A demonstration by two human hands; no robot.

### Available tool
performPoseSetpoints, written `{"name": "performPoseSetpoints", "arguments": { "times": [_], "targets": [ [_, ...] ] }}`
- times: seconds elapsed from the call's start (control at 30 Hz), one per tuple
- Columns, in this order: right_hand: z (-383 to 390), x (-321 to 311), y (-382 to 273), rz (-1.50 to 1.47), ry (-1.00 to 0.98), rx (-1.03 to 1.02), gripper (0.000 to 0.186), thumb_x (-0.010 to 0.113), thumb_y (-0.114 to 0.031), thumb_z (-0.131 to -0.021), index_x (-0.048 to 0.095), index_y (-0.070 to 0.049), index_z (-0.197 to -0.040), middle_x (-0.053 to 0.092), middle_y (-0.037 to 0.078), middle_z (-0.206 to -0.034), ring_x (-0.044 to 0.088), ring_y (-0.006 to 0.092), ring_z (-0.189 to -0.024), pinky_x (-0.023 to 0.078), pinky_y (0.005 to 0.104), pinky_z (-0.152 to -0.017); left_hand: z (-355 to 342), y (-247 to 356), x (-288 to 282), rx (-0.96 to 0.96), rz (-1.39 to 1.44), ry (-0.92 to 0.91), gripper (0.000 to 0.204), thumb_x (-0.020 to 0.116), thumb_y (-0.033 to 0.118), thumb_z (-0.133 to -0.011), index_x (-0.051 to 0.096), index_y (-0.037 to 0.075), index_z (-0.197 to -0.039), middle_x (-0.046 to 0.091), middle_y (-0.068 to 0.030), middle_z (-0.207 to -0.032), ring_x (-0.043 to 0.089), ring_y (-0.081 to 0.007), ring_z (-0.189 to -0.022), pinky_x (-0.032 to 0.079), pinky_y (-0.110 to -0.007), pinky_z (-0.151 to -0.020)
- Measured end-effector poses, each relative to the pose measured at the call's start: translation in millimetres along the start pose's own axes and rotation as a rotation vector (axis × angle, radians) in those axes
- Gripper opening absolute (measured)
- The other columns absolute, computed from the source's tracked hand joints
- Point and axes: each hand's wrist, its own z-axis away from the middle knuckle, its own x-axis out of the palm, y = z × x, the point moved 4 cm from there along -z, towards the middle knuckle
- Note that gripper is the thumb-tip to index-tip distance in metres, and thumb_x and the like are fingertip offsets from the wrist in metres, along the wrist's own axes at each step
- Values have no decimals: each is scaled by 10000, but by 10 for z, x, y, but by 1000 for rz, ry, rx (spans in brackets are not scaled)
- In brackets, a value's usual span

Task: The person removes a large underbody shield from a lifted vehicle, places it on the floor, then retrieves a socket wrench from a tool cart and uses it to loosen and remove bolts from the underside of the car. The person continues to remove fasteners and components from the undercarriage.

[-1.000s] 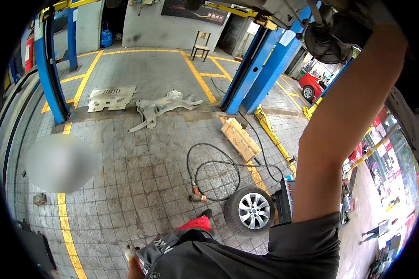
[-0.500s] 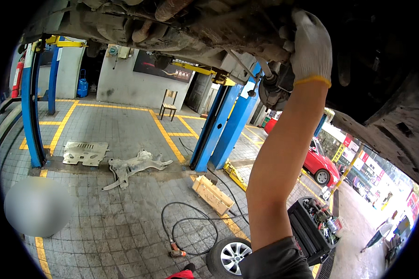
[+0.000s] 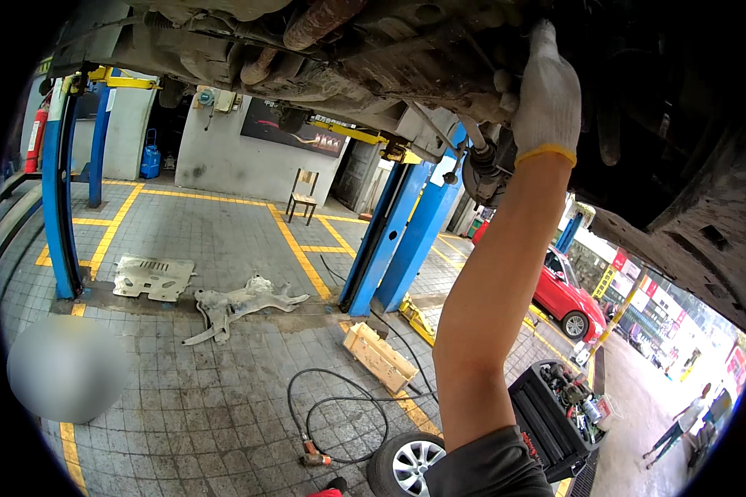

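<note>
My right hand, in a white knit glove with a yellow cuff, is raised into the dark underside of a lifted car. Its fingers point up and draw together to a narrow tip; what they hold, if anything, is lost in shadow. Just left of the glove is a rusty, greasy part of the underbody, with a drive shaft boot and a wheel hub lower down. My left hand is out of view.
Blue lift posts with yellow arms hold the car. On the tiled floor lie a metal guard plate, a subframe, a wooden box, a looped hose and a wheel. A tool cart stands right.
My right hand has straightened upward; its fingers, bent toward the left before, now reach higher into the dark. The view has shifted slightly.
</note>
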Motion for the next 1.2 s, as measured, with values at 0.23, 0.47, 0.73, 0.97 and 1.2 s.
{"name": "performPoseSetpoints", "arguments": {
  "times": [0.23,0.47,0.73,0.97,1.2],
  "targets": [
    [-95,10,245,-175,-200,-52,542,518,-430,-1102,706,77,-1070,718,69,-938,626,207,-809,513,382,-763,-51,45,-6,-23,-52,-103,52,798,95,-911,772,133,-888,685,-4,-749,643,-162,-819,377,-386,-1157],
    [-195,-12,274,0,-62,-40,537,519,-458,-1106,706,46,-1091,703,57,-954,631,205,-830,532,357,-802,-307,365,271,-34,-58,-27,106,757,69,-929,755,141,-852,665,-6,-730,630,-167,-812,403,-387,-1119],
    [-157,82,232,-30,-54,-8,482,534,-418,-1106,676,35,-1186,686,116,-1058,634,242,-904,532,374,-856,-394,327,342,191,-164,-44,77,784,63,-910,765,131,-879,656,-8,-742,634,-178,-845,414,-410,-1102],
    [-130,23,284,-20,-30,-26,506,535,-406,-1109,638,67,-1255,669,207,-1164,644,312,-991,519,426,-901,-309,268,315,268,-98,-46,55,802,75,-917,770,118,-930,683,4,-833,646,-198,-910,427,-446,-1099],
    [-132,-35,307,17,11,-65,541,537,-394,-1111,600,99,-1324,652,298,-1270,654,381,-1077,506,478,-945,-489,551,409,11,73,74,342,776,45,-929,758,116,-1263,735,-32,-1115,658,-209,-1085,432,-432,-1149]
  ]
}}
